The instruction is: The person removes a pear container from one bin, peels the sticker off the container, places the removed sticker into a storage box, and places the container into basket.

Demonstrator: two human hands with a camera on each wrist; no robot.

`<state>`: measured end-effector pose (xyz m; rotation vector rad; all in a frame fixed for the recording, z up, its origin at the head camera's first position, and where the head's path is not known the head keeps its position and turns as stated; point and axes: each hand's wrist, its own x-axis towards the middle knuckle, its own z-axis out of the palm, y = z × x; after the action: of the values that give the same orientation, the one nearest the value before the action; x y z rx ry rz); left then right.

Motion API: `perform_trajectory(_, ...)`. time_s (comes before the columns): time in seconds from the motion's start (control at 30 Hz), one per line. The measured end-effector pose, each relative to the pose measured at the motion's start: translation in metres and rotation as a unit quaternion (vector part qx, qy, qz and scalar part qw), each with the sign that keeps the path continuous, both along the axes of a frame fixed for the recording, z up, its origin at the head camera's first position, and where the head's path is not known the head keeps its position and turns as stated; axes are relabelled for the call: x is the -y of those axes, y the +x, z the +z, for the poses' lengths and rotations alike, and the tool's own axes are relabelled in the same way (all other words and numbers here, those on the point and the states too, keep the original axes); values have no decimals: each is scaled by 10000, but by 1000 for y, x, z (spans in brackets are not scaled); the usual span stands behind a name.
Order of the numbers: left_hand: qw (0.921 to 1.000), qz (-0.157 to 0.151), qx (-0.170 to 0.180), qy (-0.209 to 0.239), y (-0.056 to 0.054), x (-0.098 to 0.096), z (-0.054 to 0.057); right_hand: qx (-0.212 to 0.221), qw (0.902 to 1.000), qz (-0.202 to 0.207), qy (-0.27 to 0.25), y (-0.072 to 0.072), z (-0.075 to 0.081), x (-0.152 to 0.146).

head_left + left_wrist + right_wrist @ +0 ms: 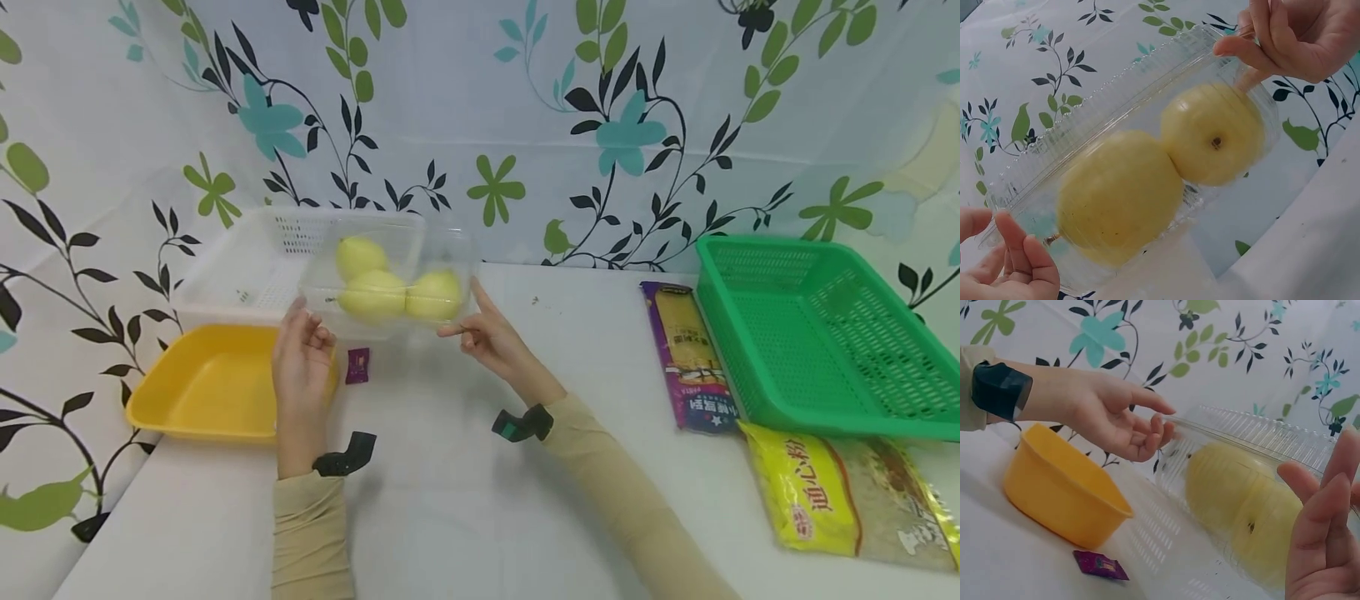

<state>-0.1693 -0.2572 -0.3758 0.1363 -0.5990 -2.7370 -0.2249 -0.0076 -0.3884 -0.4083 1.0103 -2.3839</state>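
Note:
A clear plastic clamshell box [453,247] with three yellow-green pears [372,296] in it is held up off the table between both hands. My left hand [302,358] pinches its left end, thumb and fingertips at the rim, as the left wrist view shows. At the opposite end my right hand [491,335] grips the edge, with the index finger stretched along the side. The box's ridged rim [1094,119] runs between the hands, and two of the pears [1122,194] show large through its wall in the left wrist view.
Behind the box stands a white basket [247,250]; a yellow basin [213,383] sits by my left hand. A small purple packet [357,366] lies on the table. To the right are a green basket [832,333], a purple pasta pack [690,358] and a yellow pasta bag [847,500].

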Motion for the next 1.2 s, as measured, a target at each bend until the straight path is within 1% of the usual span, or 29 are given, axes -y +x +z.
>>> perform_trajectory(0.07, 9999, 52, -63, -144, 0, 2, 0, -89, 9999, -52, 84, -2, 0, 4)
perform_trajectory(0.17, 9977, 231, 20, -644, 1, 3, -2, -141, 9997, -109, 183, -5, 1, 10)
perform_trajectory(0.2, 9959, 269, 97, -857, 1, 3, -2, -146, 9997, -115, 175, -5, 1, 11)
perform_trajectory(0.23, 9928, 328, 191, -1138, 1, 2, -1, -143, 9997, -120, 152, -6, 2, 13)
perform_trajectory(0.3, 9865, 375, 321, -1564, 2, 0, 0, -139, 9998, -118, 72, -8, 3, 17)
perform_trajectory(0.33, 9840, 375, 358, -1704, 2, -2, 0, -124, 9999, -119, -7, -9, 3, 19)
perform_trajectory(0.4, 9823, 321, 291, -1824, 1, -4, 1, -79, 9997, -105, -189, -13, 3, 24)
perform_trajectory(0.5, 9880, 141, -27, -1536, 0, -3, 1, 18, 9991, -48, -411, -17, 3, 31)
perform_trajectory(0.6, 9920, -89, -296, -1227, -1, 3, -1, 96, 9983, 33, -570, -20, 2, 38)
perform_trajectory(0.7, 9930, -200, -451, -1070, -1, 8, -4, 166, 9978, 59, -631, -23, 4, 42)
perform_trajectory(0.8, 9939, -233, -647, -860, -1, 13, -7, 198, 9977, 9, -645, -26, 8, 46)
perform_trajectory(1.03, 9924, -430, -1127, -226, 0, 19, -12, 374, 9960, -96, -810, -34, 12, 59)
perform_trajectory(1.17, 9863, -569, -1544, 99, -1, 21, -16, 354, 9963, -117, -779, -40, 13, 69)
perform_trajectory(1.2, 9845, -616, -1639, 116, -1, 22, -17, 330, 9965, -105, -758, -41, 13, 72)
